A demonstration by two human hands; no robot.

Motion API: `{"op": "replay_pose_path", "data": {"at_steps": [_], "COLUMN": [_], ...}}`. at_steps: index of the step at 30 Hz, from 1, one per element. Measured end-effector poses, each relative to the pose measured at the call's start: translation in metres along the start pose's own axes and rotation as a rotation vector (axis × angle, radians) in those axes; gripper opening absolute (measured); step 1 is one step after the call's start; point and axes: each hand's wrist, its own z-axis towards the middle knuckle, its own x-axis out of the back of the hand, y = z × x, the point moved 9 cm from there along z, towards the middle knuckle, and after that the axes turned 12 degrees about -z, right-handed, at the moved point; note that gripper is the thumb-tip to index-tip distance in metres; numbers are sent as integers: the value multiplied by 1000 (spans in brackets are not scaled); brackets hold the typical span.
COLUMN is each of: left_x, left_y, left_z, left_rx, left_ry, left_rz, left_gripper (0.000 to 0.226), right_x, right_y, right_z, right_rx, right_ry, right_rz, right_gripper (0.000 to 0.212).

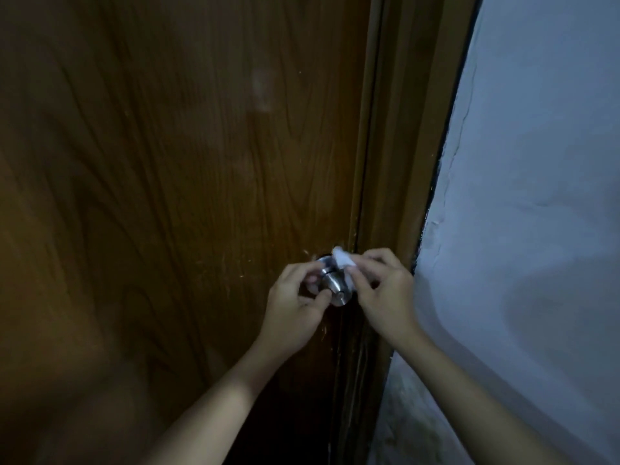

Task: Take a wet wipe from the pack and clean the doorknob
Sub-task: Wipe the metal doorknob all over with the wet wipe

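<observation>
One metal doorknob (333, 286) is being shown low on the wooden door (167, 162), close to its edge by the door frame (392, 146). One white wet wipe (343, 260) is being pressed against the knob's upper right side, pinched between the curled fingers (364, 283) of the right hand (385, 293). The knob's left side is being gripped by the left hand (295, 307), its fingers bent closely around it. Two hands are being counted. A pale wall (536, 196) is being seen to the right.
</observation>
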Motion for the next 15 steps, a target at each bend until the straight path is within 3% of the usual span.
{"op": "replay_pose_path", "data": {"at_steps": [2, 4, 6, 10, 15], "left_x": [2, -2, -4, -4, -6], "left_y": [-2, -1, 2, 1, 1], "left_z": [8, 15, 22, 27, 27], "left_rx": [-44, -101, -133, -140, -171], "left_ry": [9, -38, -66, -82, -65], "left_rz": [186, 359, 466, 588, 601], "left_gripper": [43, 55, 65, 73, 75], "right_x": [4, -3, -12, -29, -46], "right_y": [0, 3, 3, -7, -5], "right_z": [16, 30, 37, 38, 38], "right_rx": [8, -18, -7, 112, 98], "right_ry": [10, -82, -163, -206, -283], "right_rz": [-56, -74, -97, -174, -264], "right_gripper": [31, 40, 36, 17, 12]}}
